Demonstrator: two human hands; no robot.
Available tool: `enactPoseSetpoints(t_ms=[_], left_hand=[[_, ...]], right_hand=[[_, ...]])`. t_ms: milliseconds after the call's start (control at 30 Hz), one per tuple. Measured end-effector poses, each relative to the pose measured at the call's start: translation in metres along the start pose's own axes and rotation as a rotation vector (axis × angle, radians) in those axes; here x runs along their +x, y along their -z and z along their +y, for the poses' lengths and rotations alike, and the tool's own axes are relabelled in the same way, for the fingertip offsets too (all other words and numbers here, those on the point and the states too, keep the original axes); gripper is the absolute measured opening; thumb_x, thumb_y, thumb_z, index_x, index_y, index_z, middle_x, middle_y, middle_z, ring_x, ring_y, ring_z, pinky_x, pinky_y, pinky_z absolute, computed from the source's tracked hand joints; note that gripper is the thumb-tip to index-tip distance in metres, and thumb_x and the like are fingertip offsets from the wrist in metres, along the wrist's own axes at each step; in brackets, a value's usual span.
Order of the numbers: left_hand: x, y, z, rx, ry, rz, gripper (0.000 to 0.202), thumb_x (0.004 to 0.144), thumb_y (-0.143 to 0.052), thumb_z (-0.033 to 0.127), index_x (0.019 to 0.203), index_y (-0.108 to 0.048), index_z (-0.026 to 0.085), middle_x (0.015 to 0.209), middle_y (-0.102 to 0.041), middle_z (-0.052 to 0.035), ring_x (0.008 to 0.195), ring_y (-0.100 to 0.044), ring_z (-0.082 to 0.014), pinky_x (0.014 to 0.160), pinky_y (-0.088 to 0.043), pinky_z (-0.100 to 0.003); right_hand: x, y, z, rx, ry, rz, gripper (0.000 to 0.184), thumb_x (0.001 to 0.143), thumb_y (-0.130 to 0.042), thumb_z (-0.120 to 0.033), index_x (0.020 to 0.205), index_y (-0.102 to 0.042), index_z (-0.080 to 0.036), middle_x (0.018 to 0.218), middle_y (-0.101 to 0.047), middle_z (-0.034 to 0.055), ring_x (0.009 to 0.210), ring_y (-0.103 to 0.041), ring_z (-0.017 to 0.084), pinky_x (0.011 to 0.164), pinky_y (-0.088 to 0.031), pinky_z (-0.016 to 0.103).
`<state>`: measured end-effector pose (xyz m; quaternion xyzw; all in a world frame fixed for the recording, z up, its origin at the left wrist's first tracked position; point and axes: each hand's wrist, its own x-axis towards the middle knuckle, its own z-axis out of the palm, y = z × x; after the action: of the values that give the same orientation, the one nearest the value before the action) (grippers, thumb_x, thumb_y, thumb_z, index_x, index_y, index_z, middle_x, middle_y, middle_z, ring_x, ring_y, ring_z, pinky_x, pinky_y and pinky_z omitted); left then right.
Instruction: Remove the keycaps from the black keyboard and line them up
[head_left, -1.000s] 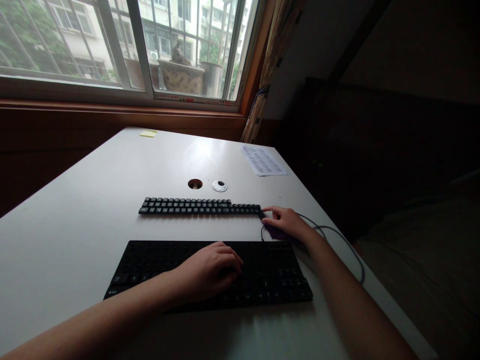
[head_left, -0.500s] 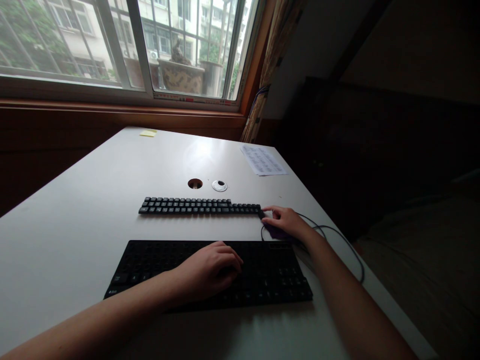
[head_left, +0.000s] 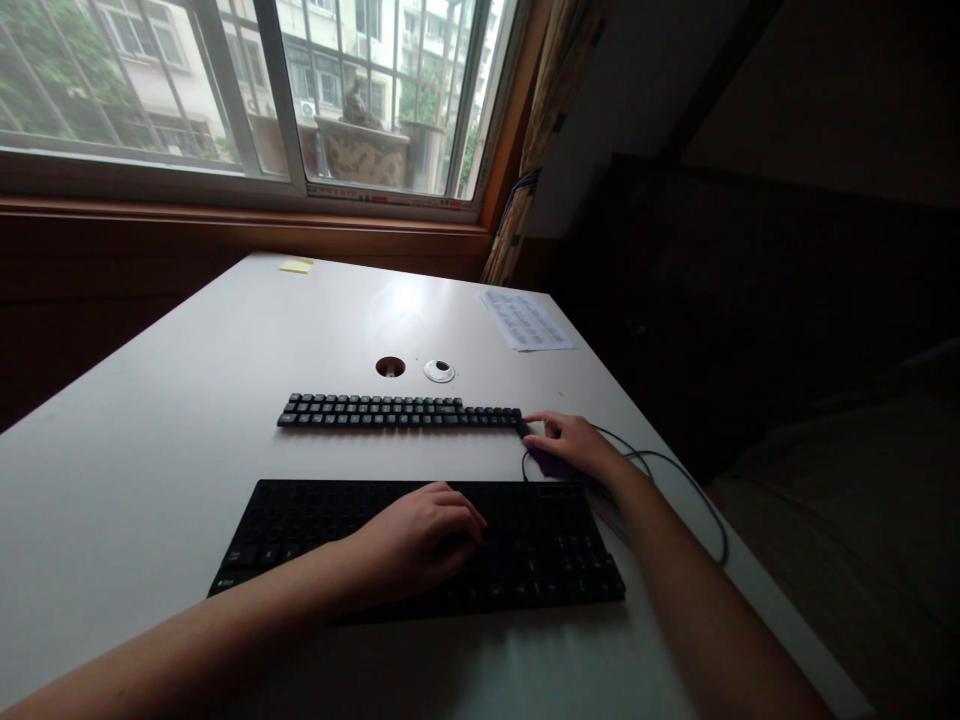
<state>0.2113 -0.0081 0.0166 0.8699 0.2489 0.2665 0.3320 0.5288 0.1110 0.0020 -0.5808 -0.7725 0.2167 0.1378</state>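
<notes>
A black keyboard [head_left: 300,530] lies flat on the white desk [head_left: 150,450] in front of me. My left hand [head_left: 420,540] rests on its middle with the fingers curled under; what they cover is hidden. Behind the keyboard, loose black keycaps [head_left: 390,411] stand in a long double row. My right hand [head_left: 574,445] is at the row's right end, thumb and forefinger pinched on the last keycap. A small purple object [head_left: 547,463] shows under that palm. A thin dark cable [head_left: 675,470] loops past my right wrist.
A round cable hole [head_left: 390,367] and its loose white cap [head_left: 439,372] sit behind the keycaps. A printed sheet [head_left: 527,322] lies at the far right, a yellow note [head_left: 296,266] at the far edge. The desk's right edge drops to dark furniture [head_left: 787,350]. A window is behind.
</notes>
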Motion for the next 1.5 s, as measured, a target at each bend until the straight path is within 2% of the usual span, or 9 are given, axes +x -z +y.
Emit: enactPoseSetpoints(t_ms=[1500], left_hand=[[0.0002,-0.0019,-0.0027,0.002,-0.002,0.006,0.015,0.083,-0.062,0.009,0.094,-0.068,0.017,0.106,-0.071,-0.0057,0.1,-0.063,-0.02,0.09,-0.052,-0.033]], right_hand=[[-0.0009,0.0006,0.0005,-0.006,0.001,-0.019,0.048,0.08,-0.065,-0.052,0.119,-0.068,-0.024,0.064,-0.056,-0.0036,0.059,-0.052,0.014,0.057,-0.035,0.025]])
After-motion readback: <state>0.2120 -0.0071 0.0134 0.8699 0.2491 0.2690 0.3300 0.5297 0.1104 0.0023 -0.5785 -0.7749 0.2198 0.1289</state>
